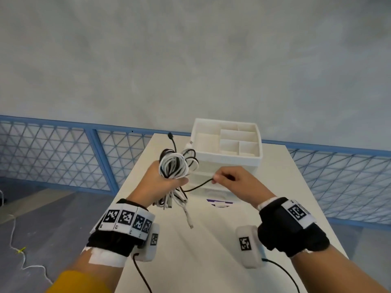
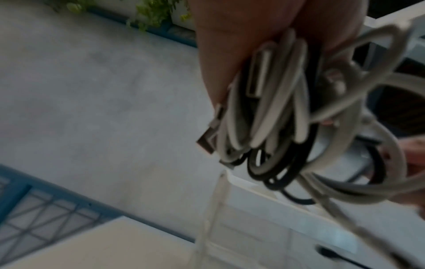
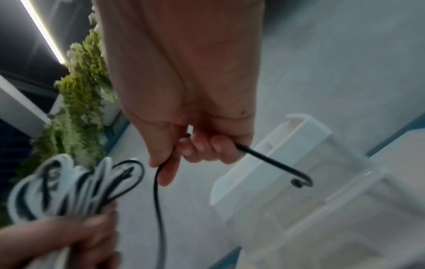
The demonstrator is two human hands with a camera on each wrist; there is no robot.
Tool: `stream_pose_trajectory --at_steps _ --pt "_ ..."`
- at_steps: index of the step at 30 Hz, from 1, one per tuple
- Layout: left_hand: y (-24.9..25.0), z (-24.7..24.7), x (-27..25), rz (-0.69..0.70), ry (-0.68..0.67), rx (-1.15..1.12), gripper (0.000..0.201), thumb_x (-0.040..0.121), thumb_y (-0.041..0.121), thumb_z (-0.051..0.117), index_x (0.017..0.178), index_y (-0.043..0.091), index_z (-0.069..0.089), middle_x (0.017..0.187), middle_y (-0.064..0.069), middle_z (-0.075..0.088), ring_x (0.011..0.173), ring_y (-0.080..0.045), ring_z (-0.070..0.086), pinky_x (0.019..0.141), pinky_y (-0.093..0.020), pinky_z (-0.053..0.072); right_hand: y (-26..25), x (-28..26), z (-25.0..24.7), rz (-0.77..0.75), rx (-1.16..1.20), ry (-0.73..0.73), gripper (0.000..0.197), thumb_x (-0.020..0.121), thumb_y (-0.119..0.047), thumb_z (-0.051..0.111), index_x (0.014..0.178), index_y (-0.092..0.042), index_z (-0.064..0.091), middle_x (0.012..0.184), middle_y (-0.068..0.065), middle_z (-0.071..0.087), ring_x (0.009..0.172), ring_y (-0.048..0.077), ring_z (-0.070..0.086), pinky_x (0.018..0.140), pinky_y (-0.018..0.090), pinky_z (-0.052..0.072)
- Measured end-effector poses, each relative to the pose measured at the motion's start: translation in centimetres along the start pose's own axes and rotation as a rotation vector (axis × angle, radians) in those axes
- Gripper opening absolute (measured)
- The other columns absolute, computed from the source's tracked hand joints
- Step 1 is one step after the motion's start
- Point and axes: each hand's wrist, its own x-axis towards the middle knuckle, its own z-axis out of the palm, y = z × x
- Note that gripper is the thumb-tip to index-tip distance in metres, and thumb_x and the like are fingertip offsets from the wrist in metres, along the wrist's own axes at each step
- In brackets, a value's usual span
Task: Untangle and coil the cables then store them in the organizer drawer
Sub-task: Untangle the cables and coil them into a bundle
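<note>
The left hand (image 1: 164,185) is wrapped tight round a messy bundle of white and black cables (image 1: 175,166), held up above the pale worktop (image 1: 207,240). Just beside it, the right hand (image 1: 234,182) pinches one thin black cable (image 1: 197,187) and draws it sideways out of the bundle. So the untangling step is in hand, I think. Next, that black cable needs a slow pull so no knot gets tighter. Behind the hands stands the white plastic organizer with drawers (image 1: 227,153). Its drawer fronts are mostly hidden, so I cannot tell if one is open.
</note>
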Motion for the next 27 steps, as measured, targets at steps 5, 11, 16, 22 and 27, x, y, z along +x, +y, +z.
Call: stream_pose_trajectory --at_steps 5,11,16,22,27 --pt "-0.4 2.6 0.0 -0.053 -0.102 -0.293 0.033 0.07 -0.008 0.071 0.092 0.015 0.063 0.082 0.006 0.067 0.075 -0.002 0.063 0.07 -0.019 0.049 -2.9 1.1 2.2 -0.036 0.363 0.19 0.031 0.088 -0.015 0.057 0.062 -0.015 0.041 0.06 -0.004 0.034 0.055 0.008 0.031 0.056 0.02 0.03" --pt "-1.0 3.9 -0.2 -0.065 -0.247 -0.412 0.025 0.072 -0.013 0.066 0.078 0.012 0.067 0.073 0.007 0.07 0.075 -0.006 0.064 0.07 -0.02 0.05 -3.4 1.4 3.4 0.14 0.864 0.152 0.032 0.089 -0.009 0.051 0.06 -0.015 0.039 0.056 0.006 0.037 0.043 0.011 0.034 0.049 0.024 0.03" --pt "-1.2 4.9 -0.3 -0.099 -0.269 -0.543 0.026 0.07 -0.013 0.068 0.088 0.005 0.064 0.081 0.0 0.071 0.082 -0.012 0.067 0.072 -0.023 0.053 -3.1 2.1 3.4 0.239 1.054 0.216 0.03 0.088 -0.008 0.054 0.06 -0.012 0.045 0.055 0.005 0.046 0.049 0.013 0.043 0.053 0.025 0.042" --pt "-1.1 5.7 -0.3 -0.116 -0.213 -0.573 0.044 0.061 -0.001 0.073 0.104 0.004 0.064 0.1 -0.01 0.071 0.098 -0.02 0.067 0.082 -0.028 0.053 -1.7 2.9 4.2 0.241 1.248 0.272 0.013 0.086 -0.01 0.056 0.074 -0.01 0.052 0.067 0.008 0.05 0.061 0.017 0.05 0.061 0.028 0.05" --pt "-0.7 4.9 0.3 -0.112 -0.01 -0.482 0.043 0.065 0.0 0.076 0.106 0.006 0.065 0.106 -0.013 0.07 0.101 -0.023 0.066 0.088 -0.036 0.053 -1.2 3.3 2.8 0.183 1.072 0.235 0.017 0.091 -0.019 0.051 0.08 -0.009 0.058 0.073 0.004 0.053 0.07 0.014 0.051 0.066 0.026 0.043"
